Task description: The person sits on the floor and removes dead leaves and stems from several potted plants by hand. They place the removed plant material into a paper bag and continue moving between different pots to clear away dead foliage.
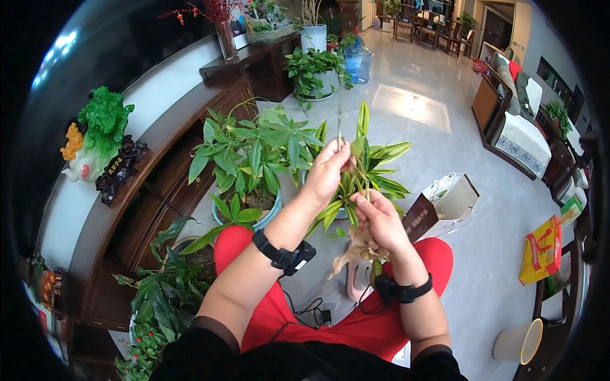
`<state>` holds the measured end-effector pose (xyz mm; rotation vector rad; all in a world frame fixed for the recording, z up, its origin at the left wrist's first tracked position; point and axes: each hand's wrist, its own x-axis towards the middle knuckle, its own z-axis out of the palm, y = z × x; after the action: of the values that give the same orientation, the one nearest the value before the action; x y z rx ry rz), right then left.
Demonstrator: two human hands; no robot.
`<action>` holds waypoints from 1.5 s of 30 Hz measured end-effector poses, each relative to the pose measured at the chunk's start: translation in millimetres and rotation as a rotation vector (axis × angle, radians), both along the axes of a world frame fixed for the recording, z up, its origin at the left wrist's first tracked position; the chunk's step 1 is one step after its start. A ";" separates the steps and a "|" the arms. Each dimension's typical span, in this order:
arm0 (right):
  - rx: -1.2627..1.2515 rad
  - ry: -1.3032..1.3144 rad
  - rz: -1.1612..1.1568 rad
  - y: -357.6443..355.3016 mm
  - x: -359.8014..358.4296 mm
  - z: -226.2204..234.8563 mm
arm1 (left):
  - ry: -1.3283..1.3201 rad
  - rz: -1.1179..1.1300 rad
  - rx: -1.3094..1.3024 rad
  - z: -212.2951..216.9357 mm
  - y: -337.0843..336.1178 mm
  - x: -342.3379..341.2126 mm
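Upper left: green ornamental figurine [105, 124] on a pale base. Left side: long dark wooden cabinet [108, 286].

Lower left: red-flowered plant [143, 355], with a dark-leaved plant [166, 289] just above it.

Left of centre: broad-leaved plant [251, 149] in a blue pot [270, 219].

Centre: left hand [327, 174], thumb and fingertips drawn together on a thin dry strand [361, 181], in front of the striped plant [394, 152].

Centre, slightly lower: withered leaves [362, 247], brown, curled, hanging below the right hand [380, 219], its thumb and fingers closed in a narrow pinch on their stalk. Whether strand and stalk are one piece: cannot tell.

Right of centre: open carton [456, 200], something greenish inside.

Lower right: pale bin [516, 343]; above it, yellow-and-red bag [540, 251].

Step in hand, by judgement: sorting or stripping dead foliage over the striped plant. Next move seems to call for a firm pinch, gentle parting and keeping brittle pieces together.
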<state>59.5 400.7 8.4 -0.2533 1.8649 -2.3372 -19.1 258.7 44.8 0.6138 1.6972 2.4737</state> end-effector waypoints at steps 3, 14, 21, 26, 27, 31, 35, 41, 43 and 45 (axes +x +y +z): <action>-0.084 -0.064 -0.088 15.9 3.7 1.3 | 0.171 0.066 -0.222 -7.9 15.1 -3.4; -0.348 -0.091 -0.413 53.3 11.9 -6.0 | 0.610 0.192 -0.875 -34.5 60.4 52.4; 0.211 0.026 -0.493 77.2 2.8 5.6 | 0.567 0.089 -0.824 -36.7 70.3 73.1; 0.383 0.312 -0.649 113.0 -17.3 47.4 | 0.592 0.206 -0.633 -34.5 62.2 62.9; 0.405 0.321 -0.709 127.0 -24.4 58.8 | 0.602 0.240 -0.654 -33.6 57.8 57.7; 0.470 0.433 -0.925 214.8 -71.5 43.2 | 0.473 0.201 -0.660 -40.2 43.3 43.6; 0.468 0.297 -1.108 283.9 -107.8 -17.3 | 0.443 0.222 -0.684 -61.6 28.8 32.0; 0.563 -0.451 -0.756 310.2 -113.5 -124.5 | 0.302 0.197 -0.822 -86.8 -22.3 30.2; 0.575 -0.505 -0.597 324.1 -101.4 -134.0 | 0.183 0.163 -0.901 -97.8 -39.1 38.3; 0.545 -0.445 -0.577 307.2 -94.1 -129.9 | 0.054 0.113 -1.016 -119.8 -65.1 50.8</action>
<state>-34.6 707.9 -121.5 0.8871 2.4152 -1.7962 31.7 193.6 -75.0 0.4392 2.6631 1.2948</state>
